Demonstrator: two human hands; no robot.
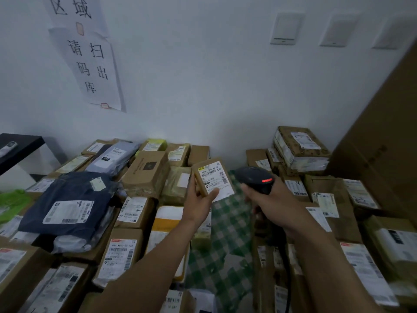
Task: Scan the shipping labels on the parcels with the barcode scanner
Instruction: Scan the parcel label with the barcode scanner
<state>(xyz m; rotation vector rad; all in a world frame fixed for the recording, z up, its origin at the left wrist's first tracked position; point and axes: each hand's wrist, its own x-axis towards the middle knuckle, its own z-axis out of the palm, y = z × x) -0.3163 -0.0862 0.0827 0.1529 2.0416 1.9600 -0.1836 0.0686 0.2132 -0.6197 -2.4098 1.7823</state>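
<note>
Both forearms reach in from the lower edge toward the middle of the view. Left hand point(199, 199) grips a small brown parcel point(204, 169), held raised above a green checked cloth point(228, 233); the thumb rests on the lower edge of its shipping label point(215, 180). That white label carries a yellow-and-black logo strip, several barcodes and a top line that appears to read "5020 1099 40 60 SY1"; the smaller print is illegible.

Right hand point(268, 195) is closed around the handle of the black barcode scanner point(255, 177), just beside the parcel on the right. A red indicator is lit on the scanner's upper housing.

Labelled cartons and bags lie on both sides, including a dark blue mailer bag point(67, 199) at left. Two paper wall signs point(94, 64) read "区域" and "请扫码出库".
</note>
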